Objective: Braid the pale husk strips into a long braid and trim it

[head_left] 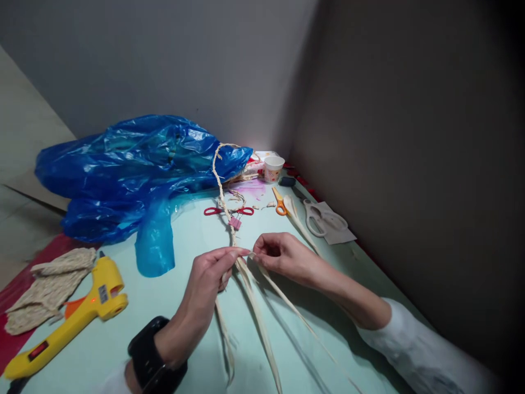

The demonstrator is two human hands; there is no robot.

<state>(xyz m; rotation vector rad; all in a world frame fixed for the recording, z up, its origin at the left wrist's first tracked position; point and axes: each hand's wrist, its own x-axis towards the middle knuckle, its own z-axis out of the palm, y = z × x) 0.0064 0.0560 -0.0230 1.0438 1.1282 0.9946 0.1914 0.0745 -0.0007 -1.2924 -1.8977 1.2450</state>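
A long braid of pale dried fibre (222, 200) runs from the blue bag down to my hands, with a pink binder clip (235, 222) on it. My left hand (215, 266) pinches the braid's lower end between thumb and fingers. My right hand (283, 254) is closed on one loose fibre strand (293, 306), just right of the left fingertips. Another loose strand (256, 323) hangs toward me between the hands, and a further strand (225, 339) falls below my left hand. Red-handled scissors (213, 211) lie behind the braid, partly covered by it.
A blue plastic bag (135, 164) fills the back left. At the left lie a yellow glue gun (82, 312) and a woven piece (53, 287). A paper cup (273, 169), orange scissors (280, 202) and white-handled scissors (315, 219) are at the back right, beside the dark wall.
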